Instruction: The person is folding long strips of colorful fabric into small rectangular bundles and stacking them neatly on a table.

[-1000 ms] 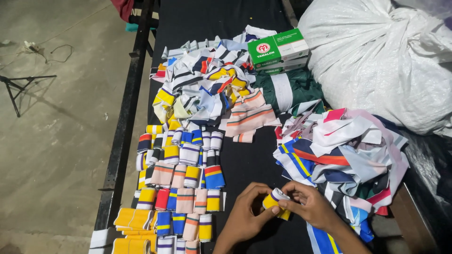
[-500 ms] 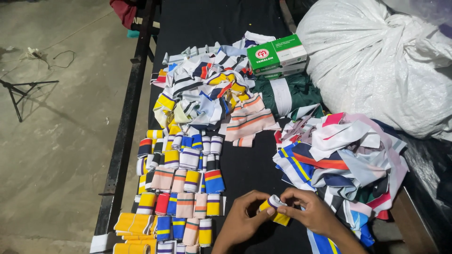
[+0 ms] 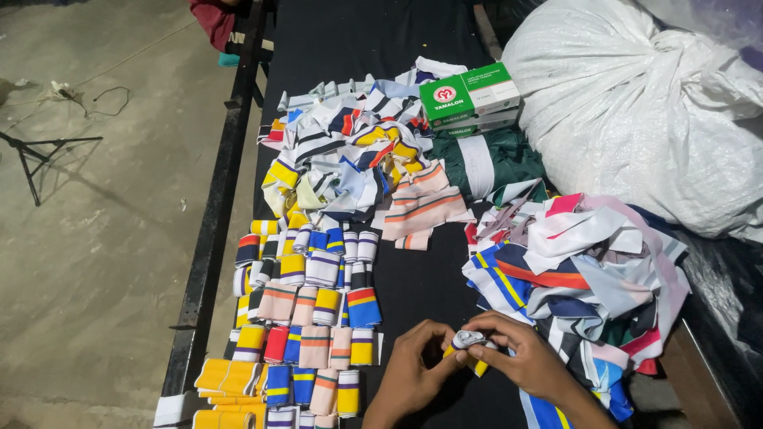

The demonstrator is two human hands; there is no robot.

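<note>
Head view looks down on a black desk (image 3: 421, 278) covered with striped knit fabric pieces. Near the bottom edge, the left hand (image 3: 413, 367) and the right hand (image 3: 520, 357) meet over a small rolled strip (image 3: 469, 346), yellow with a pale grey-white end. Both hands are closed on it: the left fingertips pinch its left side, the right fingers curl over its top and right side. The roll's long axis runs on a slant, its pale end up and to the left, its yellow end down and to the right, poking out below the right fingers.

Left of the hands, rows of rolled strips (image 3: 314, 318) lie side by side. A loose heap of strips (image 3: 580, 278) sits just right of the hands, another heap (image 3: 350, 159) farther up. Behind that are a green box (image 3: 469, 94), dark green cloth (image 3: 497, 163) and a large white sack (image 3: 636, 111).
</note>
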